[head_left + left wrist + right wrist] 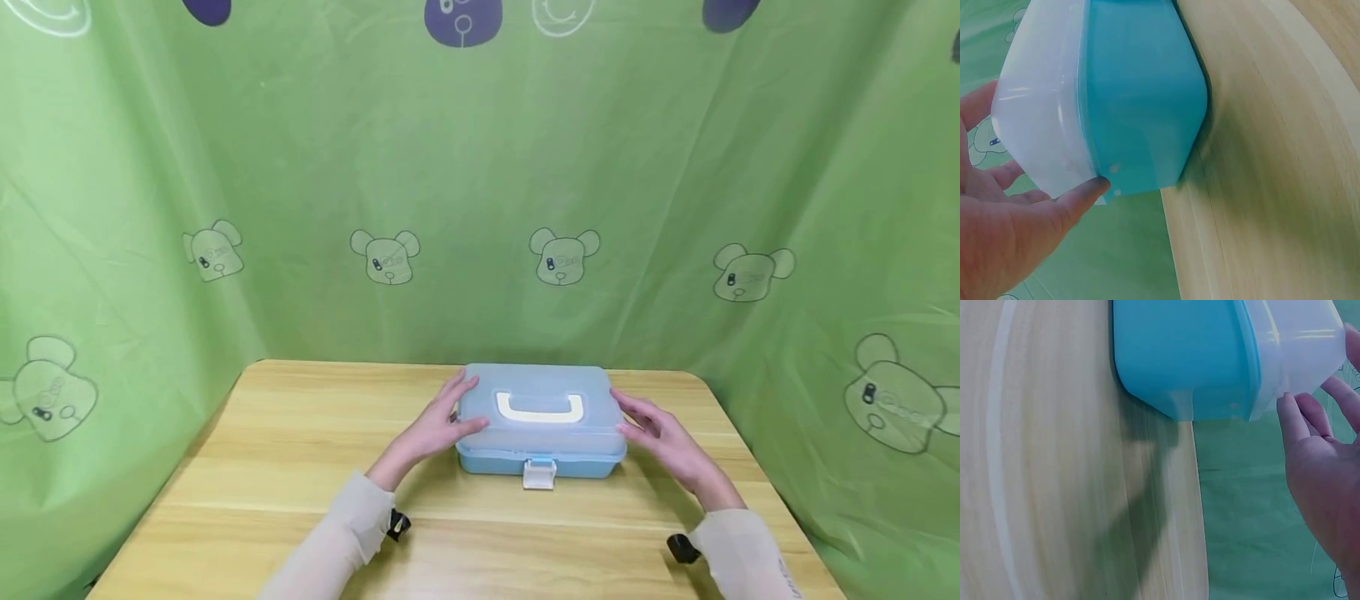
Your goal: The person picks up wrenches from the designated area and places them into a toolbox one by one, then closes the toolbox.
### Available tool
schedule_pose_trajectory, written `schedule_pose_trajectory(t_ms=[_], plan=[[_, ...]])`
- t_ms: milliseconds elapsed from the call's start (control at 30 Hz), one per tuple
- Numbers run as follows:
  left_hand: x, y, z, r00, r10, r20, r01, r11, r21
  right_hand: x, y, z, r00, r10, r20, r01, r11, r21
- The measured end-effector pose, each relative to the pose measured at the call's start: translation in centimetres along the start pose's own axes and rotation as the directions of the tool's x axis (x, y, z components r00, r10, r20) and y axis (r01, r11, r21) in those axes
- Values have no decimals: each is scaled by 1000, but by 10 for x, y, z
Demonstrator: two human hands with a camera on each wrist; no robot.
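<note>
A storage box point(480, 463) with a light-blue base and a translucent lid point(536, 379) sits on the table, its lid down over the base. On top of the lid is a white carrying handle point(540, 414). The white front latch point(539, 475) hangs folded down. My left hand point(438, 423) rests against the lid's left end, fingers spread, with the thumb point(1088, 194) touching near the rim. At the opposite end, my right hand point(663, 433) touches the lid with extended fingertips point(1289, 412). The box's contents cannot be made out.
The wooden table point(300, 467) reaches back to a green curtain point(465, 183) printed with bear heads, which also surrounds both sides. The box stands toward the table's far edge. Black wrist devices point(682, 548) sit below both sleeves.
</note>
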State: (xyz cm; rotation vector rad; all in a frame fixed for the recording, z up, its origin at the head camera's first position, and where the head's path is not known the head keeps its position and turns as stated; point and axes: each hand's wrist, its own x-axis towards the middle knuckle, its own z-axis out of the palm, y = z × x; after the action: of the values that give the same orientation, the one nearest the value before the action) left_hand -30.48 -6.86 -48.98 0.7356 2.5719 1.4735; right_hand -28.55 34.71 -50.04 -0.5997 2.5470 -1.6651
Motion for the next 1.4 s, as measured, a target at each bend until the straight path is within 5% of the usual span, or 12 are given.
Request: schedule_pose_trajectory(t_ms=[267, 500, 567, 667, 767, 800, 867, 933, 1000, 1100, 1167, 1400], plan=[[-2, -3, 2, 1000, -8, 20, 9, 999, -36, -6, -8, 4, 999, 37, -27, -39, 996, -76], [0, -3, 1, 1000, -16, 5, 16, 1000, -20, -18, -30, 19, 986, -68, -150, 37, 979, -201], [0, -2, 1, 1000, -19, 9, 20, 1000, -21, -23, -35, 26, 963, -139, -232, 63, 949, -309], [-1, -1, 1, 1000, -27, 16, 28, 999, -18, -32, -41, 41, 893, -264, -364, 69, 880, -470], [-2, -1, 1, 999, -34, 20, 35, 999, -20, -39, -47, 57, 839, -348, -419, 95, 851, -517], [-3, -1, 1, 999, -35, 20, 36, 999, -23, -41, -48, 63, 844, -348, -409, 112, 859, -499], [-3, -1, 1, 999, -34, 18, 34, 999, -22, -45, -50, 75, 889, -295, -351, 121, 890, -440], [-3, -2, 0, 999, -31, 12, 31, 999, -21, -48, -49, 86, 955, -169, -245, 76, 934, -348], [-3, -3, 0, 1000, -30, 4, 30, 999, -16, -50, -47, 96, 993, -19, -116, -15, 960, -280], [-2, -4, 0, 999, -34, -2, 34, 999, -8, -50, -41, 107, 990, 135, 40, -123, 967, -225], [-3, -4, 0, 999, -33, -2, 33, 999, -9, -48, -37, 112, 981, 173, 91, -155, 972, -176], [-2, -3, 1, 999, -42, 9, 42, 999, -9, -40, -28, 119, 969, 229, 98, -236, 970, 66]])
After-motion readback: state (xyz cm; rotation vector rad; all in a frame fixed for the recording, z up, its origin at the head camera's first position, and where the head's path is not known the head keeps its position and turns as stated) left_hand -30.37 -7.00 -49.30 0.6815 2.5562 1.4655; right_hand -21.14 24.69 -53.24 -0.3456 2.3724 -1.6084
